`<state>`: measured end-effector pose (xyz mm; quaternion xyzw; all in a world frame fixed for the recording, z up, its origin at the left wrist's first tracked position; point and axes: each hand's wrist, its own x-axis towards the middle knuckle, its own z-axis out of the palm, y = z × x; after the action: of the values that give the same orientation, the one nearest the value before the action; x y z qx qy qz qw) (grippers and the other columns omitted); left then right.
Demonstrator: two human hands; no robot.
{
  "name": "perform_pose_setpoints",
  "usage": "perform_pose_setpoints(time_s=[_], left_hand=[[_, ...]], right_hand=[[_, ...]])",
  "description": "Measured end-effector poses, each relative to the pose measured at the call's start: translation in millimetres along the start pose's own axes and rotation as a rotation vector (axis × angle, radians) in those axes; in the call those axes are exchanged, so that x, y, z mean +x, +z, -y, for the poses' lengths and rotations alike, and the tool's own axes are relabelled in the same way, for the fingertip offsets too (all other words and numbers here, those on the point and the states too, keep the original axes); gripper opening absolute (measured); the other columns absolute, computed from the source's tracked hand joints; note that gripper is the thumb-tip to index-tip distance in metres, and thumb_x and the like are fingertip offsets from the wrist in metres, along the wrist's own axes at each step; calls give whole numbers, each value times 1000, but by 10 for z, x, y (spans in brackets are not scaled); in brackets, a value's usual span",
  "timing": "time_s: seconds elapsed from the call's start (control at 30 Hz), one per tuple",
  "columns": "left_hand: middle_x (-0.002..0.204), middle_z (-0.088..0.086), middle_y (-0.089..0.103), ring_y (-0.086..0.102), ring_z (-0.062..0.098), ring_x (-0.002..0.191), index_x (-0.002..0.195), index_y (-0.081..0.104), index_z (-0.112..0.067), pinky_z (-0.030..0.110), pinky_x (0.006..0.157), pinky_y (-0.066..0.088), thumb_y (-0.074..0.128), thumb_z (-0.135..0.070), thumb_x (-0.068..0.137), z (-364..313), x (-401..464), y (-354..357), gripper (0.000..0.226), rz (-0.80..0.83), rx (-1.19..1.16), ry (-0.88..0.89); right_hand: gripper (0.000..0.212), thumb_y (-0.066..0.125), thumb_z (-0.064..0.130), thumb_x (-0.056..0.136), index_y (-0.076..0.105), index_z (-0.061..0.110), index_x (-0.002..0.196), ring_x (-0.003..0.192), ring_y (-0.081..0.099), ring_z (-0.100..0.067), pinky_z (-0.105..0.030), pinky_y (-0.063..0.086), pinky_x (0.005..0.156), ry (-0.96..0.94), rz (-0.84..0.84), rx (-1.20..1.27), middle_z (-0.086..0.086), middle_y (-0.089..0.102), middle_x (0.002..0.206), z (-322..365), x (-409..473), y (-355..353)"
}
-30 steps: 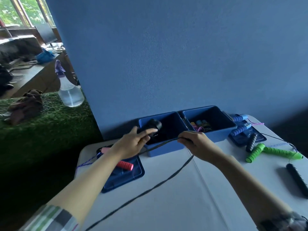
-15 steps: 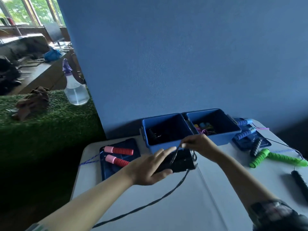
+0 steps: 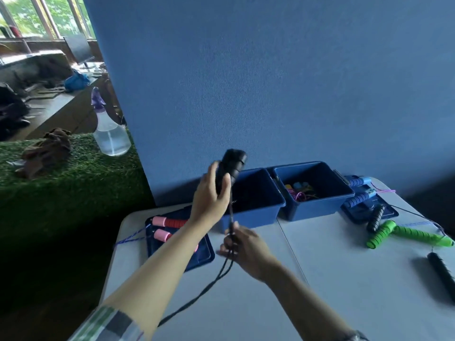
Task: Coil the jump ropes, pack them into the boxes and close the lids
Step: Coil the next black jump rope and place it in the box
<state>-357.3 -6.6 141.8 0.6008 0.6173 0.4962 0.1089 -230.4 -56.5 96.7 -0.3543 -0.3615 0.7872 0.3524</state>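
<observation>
The left hand (image 3: 211, 193) grips the black handles (image 3: 230, 166) upright above the counter (image 3: 344, 279), in front of the left blue box (image 3: 253, 212), apparently serving as the anchor for coiling. The right hand (image 3: 246, 249) pinches the black cord (image 3: 216, 279) below them, probably to guide each loop. The remaining cord trails off the near counter edge.

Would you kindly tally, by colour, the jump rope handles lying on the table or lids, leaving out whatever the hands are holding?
Pink-red handles: 2
Blue handles: 2
Green handles: 2
Black handles: 2
Total: 8
</observation>
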Motion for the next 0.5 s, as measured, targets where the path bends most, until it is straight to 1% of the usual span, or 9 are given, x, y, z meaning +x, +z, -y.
perform_pose_setpoints(time_s=[0.07,0.13,0.17,0.23,0.3,0.33,0.4,0.47,0.5], left_hand=[[123,20,56,58,34,103,138,41,-15,30,77,40,37,-45,96,-20,159,-19,52,-67,50,-127],[119,20,54,59,38,98,140,39,-19,35,74,43,40,-42,98,26,231,-75,47,-55,179,-163],[116,19,54,60,39,93,140,38,-21,38,72,46,41,-42,98,76,221,-99,47,-36,274,-128],[110,18,53,62,40,86,141,39,-21,39,66,48,41,-42,98,153,162,-135,48,-4,403,-76],[106,18,54,63,39,79,140,41,-19,35,59,45,42,-42,98,213,87,-147,48,40,481,-51],[103,18,55,64,38,73,140,43,-19,34,56,46,41,-43,98,257,41,-147,49,71,525,-10],[96,18,58,63,36,61,136,49,-17,35,47,48,38,-46,94,377,-56,-156,52,146,615,112],[90,16,60,63,35,55,133,54,-19,36,43,49,36,-48,89,518,-182,-154,56,225,660,218],[88,13,60,63,34,54,133,54,-21,37,42,49,36,-48,88,572,-262,-141,56,269,667,268]], right_hand=[[31,38,31,100,49,7,86,51,33,-13,-24,37,52,13,13,-9,1,32,60,-88,-84,113],[33,39,33,100,53,6,87,50,24,-11,-22,28,47,-22,-21,-44,2,26,60,-38,-160,156],[34,40,33,100,56,6,88,49,25,-12,-23,29,47,-48,-45,-133,1,26,60,27,-186,141],[29,43,28,100,60,6,91,43,39,-14,-27,38,48,-122,-84,-483,2,34,58,159,-222,64],[21,45,21,98,62,11,89,42,53,-17,-29,44,52,-162,-76,-803,4,44,58,249,-268,-14],[20,46,21,97,62,14,87,42,54,-14,-28,44,52,-173,-75,-917,4,45,59,287,-289,-50],[18,50,21,95,64,19,83,43,45,-5,-27,40,55,-246,-111,-1162,7,47,58,394,-321,-139],[17,54,24,92,68,22,82,48,44,-3,-26,39,58,-364,-139,-1410,9,51,56,555,-334,-249],[17,55,26,91,68,23,81,49,45,-2,-23,38,56,-400,-134,-1483,11,51,55,647,-343,-293]])
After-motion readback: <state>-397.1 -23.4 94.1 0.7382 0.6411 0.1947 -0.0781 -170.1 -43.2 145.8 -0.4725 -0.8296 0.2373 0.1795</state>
